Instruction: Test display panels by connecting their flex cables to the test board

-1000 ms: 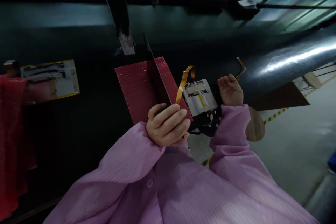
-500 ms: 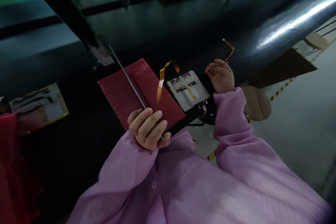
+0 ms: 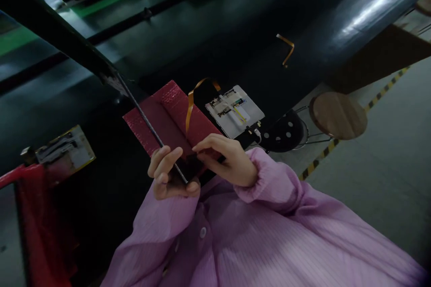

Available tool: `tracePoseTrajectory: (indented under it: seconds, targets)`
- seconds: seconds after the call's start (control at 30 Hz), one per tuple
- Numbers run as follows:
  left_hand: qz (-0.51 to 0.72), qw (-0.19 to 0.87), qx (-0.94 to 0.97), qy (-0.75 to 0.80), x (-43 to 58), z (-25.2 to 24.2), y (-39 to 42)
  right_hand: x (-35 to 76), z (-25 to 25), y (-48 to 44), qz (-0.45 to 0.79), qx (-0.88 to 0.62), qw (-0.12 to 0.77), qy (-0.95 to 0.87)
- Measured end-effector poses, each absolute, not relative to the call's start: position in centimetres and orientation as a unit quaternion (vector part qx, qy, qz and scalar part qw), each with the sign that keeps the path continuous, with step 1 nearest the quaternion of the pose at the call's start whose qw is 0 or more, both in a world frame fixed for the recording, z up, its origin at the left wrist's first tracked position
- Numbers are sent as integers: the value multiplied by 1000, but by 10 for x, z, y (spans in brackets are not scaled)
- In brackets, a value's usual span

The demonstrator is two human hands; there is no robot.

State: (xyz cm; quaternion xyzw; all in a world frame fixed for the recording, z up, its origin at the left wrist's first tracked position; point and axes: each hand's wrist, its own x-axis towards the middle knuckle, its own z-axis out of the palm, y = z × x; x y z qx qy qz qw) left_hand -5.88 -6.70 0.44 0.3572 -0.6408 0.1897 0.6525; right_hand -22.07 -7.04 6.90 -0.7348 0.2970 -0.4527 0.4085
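My left hand [image 3: 170, 171] grips the near edge of a thin dark panel [image 3: 148, 125], seen edge-on and standing tilted over a red bubble-wrap pad [image 3: 168, 116]. An orange flex ribbon [image 3: 192, 101] curls up from the panel's near end. My right hand [image 3: 225, 160] is at that same near end beside the left, fingers curled and pinching the panel's edge by the ribbon's base. Both arms wear pink sleeves.
A grey module with a circuit strip [image 3: 235, 111] lies on the dark bench just right of the pad. Another orange ribbon [image 3: 286, 48] lies farther back. A similar module [image 3: 60, 148] and red material [image 3: 37, 215] are at the left. Two stools [image 3: 338, 114] stand on the floor.
My right hand has come from open beside the grey module over to the panel's near edge. The left hand keeps its hold while the view has swung left.
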Motion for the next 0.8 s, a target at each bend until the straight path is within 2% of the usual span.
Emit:
tracePoseTrajectory:
  seconds: [0.1, 0.33, 0.57, 0.7, 0.8]
  targets:
    - [273, 701, 326, -572, -72, 10, -90, -212, 62, -72, -448, -719, 446, 289]
    - [342, 660, 384, -547, -72, 14, -94, -209, 54, -74, -439, -654, 563, 250]
    - [380, 571, 524, -506, -73, 9, -95, -209, 52, -90, -405, -677, 585, 190]
    - [314, 679, 361, -557, -73, 11, -95, -210, 53, -99, -384, -694, 590, 151]
    - [244, 658, 391, -595, -55, -2, -77, -208, 52, -103, -385, -705, 581, 131]
